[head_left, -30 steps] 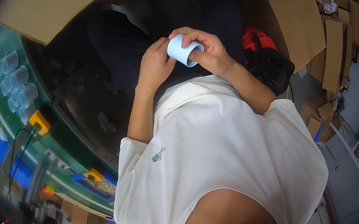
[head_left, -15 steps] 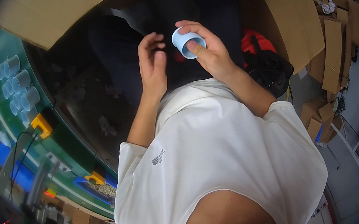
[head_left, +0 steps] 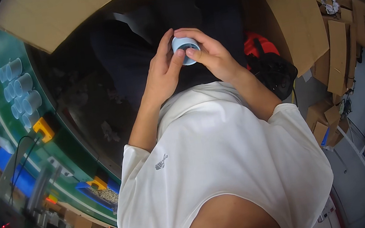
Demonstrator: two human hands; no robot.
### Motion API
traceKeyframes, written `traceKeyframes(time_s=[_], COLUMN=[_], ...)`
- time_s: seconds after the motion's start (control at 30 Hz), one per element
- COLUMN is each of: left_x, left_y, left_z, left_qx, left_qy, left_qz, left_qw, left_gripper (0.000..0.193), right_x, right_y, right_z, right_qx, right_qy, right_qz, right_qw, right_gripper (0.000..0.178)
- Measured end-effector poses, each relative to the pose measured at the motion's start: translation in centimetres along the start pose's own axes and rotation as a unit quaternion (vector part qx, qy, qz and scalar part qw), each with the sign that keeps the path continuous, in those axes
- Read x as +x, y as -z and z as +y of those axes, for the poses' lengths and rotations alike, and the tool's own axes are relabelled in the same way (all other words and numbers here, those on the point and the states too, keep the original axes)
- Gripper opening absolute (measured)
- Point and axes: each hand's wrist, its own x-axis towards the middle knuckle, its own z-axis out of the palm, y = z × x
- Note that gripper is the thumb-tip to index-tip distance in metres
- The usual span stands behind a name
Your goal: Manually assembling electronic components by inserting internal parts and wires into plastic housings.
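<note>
Both of my hands close around one short light-blue plastic cup (head_left: 185, 42), held in front of my lap. Its round opening faces toward me. My left hand (head_left: 164, 68) grips the cup's left side, the thumb at the rim and the fingers behind it. On the right side, my right hand (head_left: 213, 57) has its fingers over the top and its thumb at the opening's edge. The inside of the cup is dark and partly covered by the thumbs. Several similar light-blue cups (head_left: 23, 83) lie grouped on the green work surface at the left.
The green surface (head_left: 67, 151) curves along my left, with yellow brackets (head_left: 44, 129) and a blue tray of small parts (head_left: 102, 193). A large cardboard flap (head_left: 63, 11) hangs at the top. Another cardboard panel (head_left: 296, 18) stands at right, near a red-and-black object (head_left: 263, 49).
My left hand has moved right and taken hold of the cup's left side. The right hand still holds the cup and has turned it a little, its opening now facing me.
</note>
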Motion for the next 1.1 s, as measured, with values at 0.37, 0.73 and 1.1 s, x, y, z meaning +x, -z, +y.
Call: traceKeyframes(time_s=[0.37, 0.73, 1.1], left_x=[-0.9, -1.9, -4.4], left_y=[1.7, 2.5, 1.2], left_z=[1.8, -0.8, -5.5], left_qx=[0.402, 0.084, 0.180], left_qy=[-0.260, 0.048, 0.008], left_qz=[0.149, -0.027, -0.006], left_qw=[0.865, 0.995, 0.984], left_gripper=[0.043, 0.013, 0.007], right_x=[-0.3, -1.2, -2.5], right_y=[0.6, 0.2, 1.1], right_z=[-1.8, -1.1, 1.5], right_qx=[-0.438, -0.488, -0.458], right_qy=[0.148, 0.282, 0.141], right_qz=[0.004, -0.050, -0.138], right_qw=[0.887, 0.825, 0.867], right_gripper=[0.061, 0.051, 0.049])
